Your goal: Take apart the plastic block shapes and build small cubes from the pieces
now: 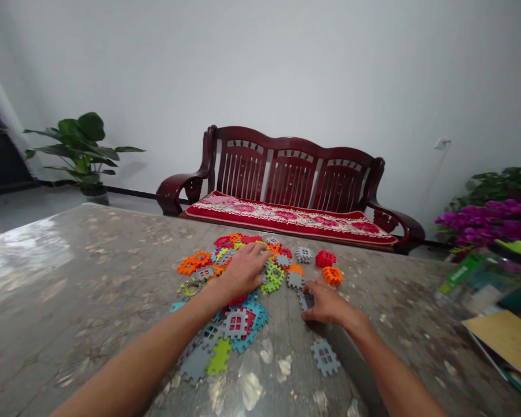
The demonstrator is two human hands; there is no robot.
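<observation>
Colourful notched plastic tiles lie heaped on the table (125, 289). My left hand (248, 267) rests over the upper part of the heap, fingers curved down; whatever is under its fingertips is hidden. Beside it on the right is a green tile (273, 278). My right hand (323, 302) has its thumb and fingers around a grey tile (304, 299), which lies just below another grey tile (295, 279). A separate grey window tile (325, 357) lies nearer to me. Red pieces (325, 258) and orange pieces (332, 275) sit beyond my right hand.
At the right edge are a clear container (499, 278), a brown envelope (507, 341) on papers, and purple flowers (495, 223). A wooden bench (286, 145) with a red cushion stands behind the table. A potted plant (84, 150) is at the far left.
</observation>
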